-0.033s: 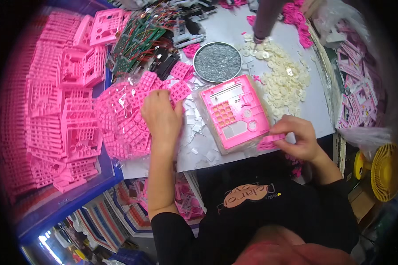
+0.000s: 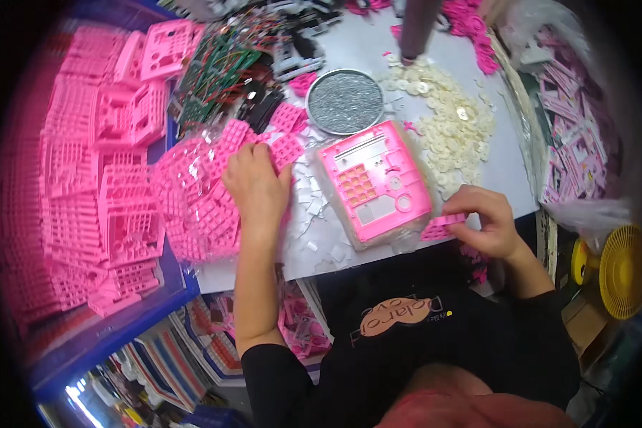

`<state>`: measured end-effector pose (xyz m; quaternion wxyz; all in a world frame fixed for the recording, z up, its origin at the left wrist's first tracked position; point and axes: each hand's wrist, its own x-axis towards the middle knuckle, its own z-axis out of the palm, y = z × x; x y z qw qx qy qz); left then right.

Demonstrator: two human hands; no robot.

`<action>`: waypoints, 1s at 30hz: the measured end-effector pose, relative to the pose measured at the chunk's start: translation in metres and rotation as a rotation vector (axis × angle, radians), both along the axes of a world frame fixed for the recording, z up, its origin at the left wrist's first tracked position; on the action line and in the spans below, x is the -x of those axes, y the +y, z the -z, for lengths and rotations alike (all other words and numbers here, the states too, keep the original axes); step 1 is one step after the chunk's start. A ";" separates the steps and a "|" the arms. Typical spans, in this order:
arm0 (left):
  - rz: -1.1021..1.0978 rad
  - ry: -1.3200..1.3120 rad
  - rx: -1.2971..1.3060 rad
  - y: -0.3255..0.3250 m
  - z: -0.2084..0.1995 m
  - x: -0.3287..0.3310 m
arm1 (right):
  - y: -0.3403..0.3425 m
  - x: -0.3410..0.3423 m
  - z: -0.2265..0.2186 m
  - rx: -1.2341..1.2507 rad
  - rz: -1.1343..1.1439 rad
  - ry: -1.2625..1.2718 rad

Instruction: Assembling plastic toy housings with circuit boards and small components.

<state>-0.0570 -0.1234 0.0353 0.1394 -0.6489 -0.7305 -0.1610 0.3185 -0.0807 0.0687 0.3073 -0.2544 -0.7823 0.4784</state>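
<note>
My left hand [image 2: 255,184] rests on the heap of pink rubber-like keypads [image 2: 200,221]. Its fingers curl down among them and the thumb stands a little apart; the fingertips are hidden, so what they grip does not show. Between thumb and fingers, my right hand [image 2: 486,222] pinches a pink keypad [image 2: 441,227] by the lower right corner of a pink plastic panel [image 2: 378,222]. That panel lies face down on a padded, plastic-wrapped block [image 2: 328,178]. Orange-tinted key openings, a round hole and a slot show in it.
Beyond the panel stands a round tin of small screws [image 2: 346,101]. Cream discs [image 2: 456,121] are heaped to its right, under a hanging screwdriver [image 2: 415,36]. Circuit boards with wires [image 2: 225,78] lie far left. Pink panels [image 2: 78,171] fill the blue crate [image 2: 121,335]. A yellow fan [image 2: 623,271] stands at right.
The whole view has shifted slightly. Both hands keep nearly the same pose, with the pinched keypad a touch farther right from the panel.
</note>
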 end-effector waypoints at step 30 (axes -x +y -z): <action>0.098 -2.247 0.221 -0.058 0.001 -0.125 | -0.004 -0.069 -0.006 -0.038 0.295 -0.332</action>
